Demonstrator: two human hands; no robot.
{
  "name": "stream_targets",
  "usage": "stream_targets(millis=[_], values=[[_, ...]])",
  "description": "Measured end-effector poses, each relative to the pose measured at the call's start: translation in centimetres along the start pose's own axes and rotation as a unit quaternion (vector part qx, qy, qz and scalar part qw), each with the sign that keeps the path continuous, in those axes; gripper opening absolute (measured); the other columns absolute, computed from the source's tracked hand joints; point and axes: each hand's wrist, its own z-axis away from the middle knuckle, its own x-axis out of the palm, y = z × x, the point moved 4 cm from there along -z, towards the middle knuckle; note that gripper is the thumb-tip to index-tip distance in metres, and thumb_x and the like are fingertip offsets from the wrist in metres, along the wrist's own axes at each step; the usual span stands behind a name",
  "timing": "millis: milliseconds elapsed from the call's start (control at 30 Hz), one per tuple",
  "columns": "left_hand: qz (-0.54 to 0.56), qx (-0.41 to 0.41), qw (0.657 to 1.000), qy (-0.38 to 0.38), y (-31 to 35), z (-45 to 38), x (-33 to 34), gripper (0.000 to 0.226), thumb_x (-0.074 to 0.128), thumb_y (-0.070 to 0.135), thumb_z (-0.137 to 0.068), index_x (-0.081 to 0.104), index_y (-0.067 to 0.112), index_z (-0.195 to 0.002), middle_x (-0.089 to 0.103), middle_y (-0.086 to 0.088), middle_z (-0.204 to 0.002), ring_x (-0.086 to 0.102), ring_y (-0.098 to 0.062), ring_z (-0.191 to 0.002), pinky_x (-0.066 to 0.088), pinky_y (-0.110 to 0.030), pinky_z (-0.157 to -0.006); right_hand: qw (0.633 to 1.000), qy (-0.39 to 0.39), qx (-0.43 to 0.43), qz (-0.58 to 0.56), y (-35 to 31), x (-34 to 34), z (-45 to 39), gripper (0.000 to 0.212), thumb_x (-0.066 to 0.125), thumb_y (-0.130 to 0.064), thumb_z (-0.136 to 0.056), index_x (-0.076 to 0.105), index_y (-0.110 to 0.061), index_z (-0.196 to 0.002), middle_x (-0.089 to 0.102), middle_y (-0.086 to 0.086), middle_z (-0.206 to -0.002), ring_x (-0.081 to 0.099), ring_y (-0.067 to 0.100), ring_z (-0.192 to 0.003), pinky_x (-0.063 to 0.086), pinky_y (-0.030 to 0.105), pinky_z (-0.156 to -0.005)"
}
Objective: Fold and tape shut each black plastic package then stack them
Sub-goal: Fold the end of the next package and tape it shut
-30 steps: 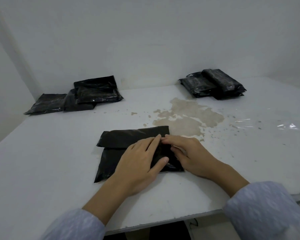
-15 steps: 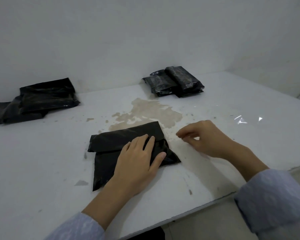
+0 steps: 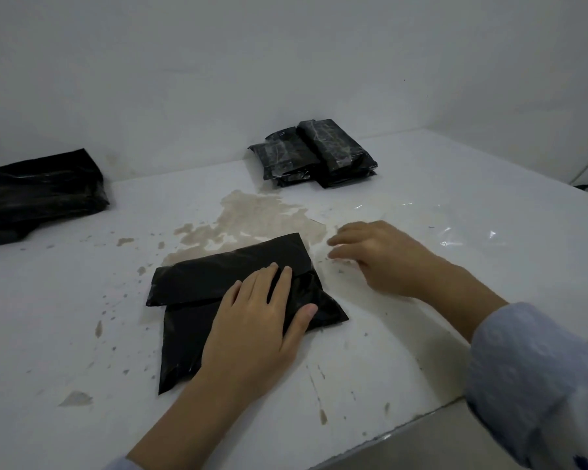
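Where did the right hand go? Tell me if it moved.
Yes. The right hand left the folded package, moving right past the brown stain.

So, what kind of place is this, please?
Probably a plain packing station, not a home. A bare white table, worn and stained, stands against blank walls. On it lie a stack of taped black plastic packages, a pile of untaped ones, and clear tape strips.

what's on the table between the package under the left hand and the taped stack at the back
In the head view, only bare tabletop with a brown stain separates the package under the left hand from the taped stack.
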Motion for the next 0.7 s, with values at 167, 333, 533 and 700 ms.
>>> stream_targets(millis=[167, 333, 533, 700], values=[[-0.01, -0.004, 1.0, 0.003, 0.0, 0.0, 0.2, 0.069, 0.014, 0.052, -0.098, 0.059, 0.007, -0.125, 0.063, -0.011, -0.123, 0.06, -0.026, -0.113, 0.05, -0.046, -0.092, 0.996, -0.018, -0.02, 0.085, 0.9, 1.7, -0.8, 0.019, 0.064, -0.009, -0.081, 0.071, -0.018, -0.096, 0.07, -0.002, -0.099, 0.059, 0.025, -0.11, 0.045, 0.04, -0.091], [-0.014, -0.001, 1.0, 0.008, 0.0, 0.0, 0.2, 0.069, 0.014, 0.051, -0.098, 0.06, 0.007, -0.124, 0.063, -0.009, -0.122, 0.061, -0.025, -0.112, 0.048, -0.045, -0.091, 0.989, 0.004, -0.024, 0.144, 1.9, 1.4, -1.2, 0.006, 0.073, -0.014, -0.069, 0.072, -0.017, -0.074, 0.068, -0.002, -0.074, 0.065, 0.025, -0.091, 0.049, 0.039, -0.087], [-0.011, -0.007, 1.0, 0.006, -0.1, -0.1, 0.2, 0.068, 0.014, 0.051, -0.098, 0.06, 0.008, -0.124, 0.063, -0.009, -0.122, 0.061, -0.023, -0.112, 0.048, -0.044, -0.091, 0.973, -0.028, -0.086, 0.212, 1.7, 0.7, -2.1, 0.02, 0.078, -0.006, -0.051, 0.072, -0.017, -0.067, 0.065, -0.001, -0.073, 0.065, 0.024, -0.089, 0.049, 0.043, -0.089], [-0.008, -0.008, 1.0, 0.0, -0.1, 0.0, 0.2, 0.068, 0.014, 0.051, -0.098, 0.06, 0.009, -0.124, 0.063, -0.009, -0.122, 0.061, -0.024, -0.112, 0.049, -0.044, -0.091, 0.957, -0.05, -0.168, 0.231, 1.6, -0.2, -3.3, 0.028, 0.083, 0.002, -0.042, 0.068, -0.018, -0.054, 0.064, -0.003, -0.063, 0.067, 0.027, -0.091, 0.047, 0.054, -0.089]])
